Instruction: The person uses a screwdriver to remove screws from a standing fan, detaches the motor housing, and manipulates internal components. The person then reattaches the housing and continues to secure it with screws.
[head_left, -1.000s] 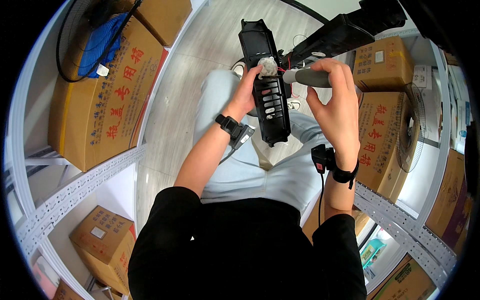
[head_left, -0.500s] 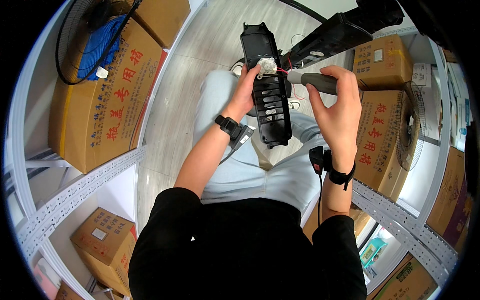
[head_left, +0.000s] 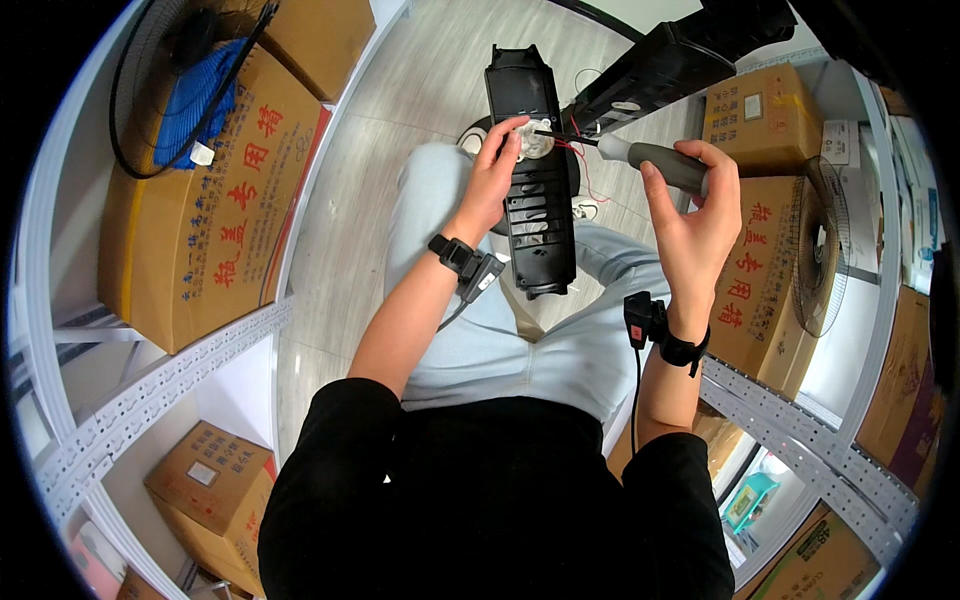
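A long black plastic housing (head_left: 528,178) with a slotted lower half stands in front of me, above my knees. On its middle sits a white round part (head_left: 536,140) with thin red wires. My left hand (head_left: 486,185) is at the housing's left edge, its fingers closed about the white part. My right hand (head_left: 700,215) grips a screwdriver (head_left: 668,167) by its grey handle. The screwdriver's shaft points left, and its tip reaches the white part.
A tall black casing (head_left: 660,80) slants in at the upper right, near the housing. Shelves with cardboard boxes (head_left: 235,190) stand on both sides. Round wire fan guards (head_left: 822,245) lean against boxes. Cables hang from both wrist straps.
My right hand has moved right with the screwdriver, baring more of its shaft. The left fingers have shifted on the white part, and the housing has turned slightly.
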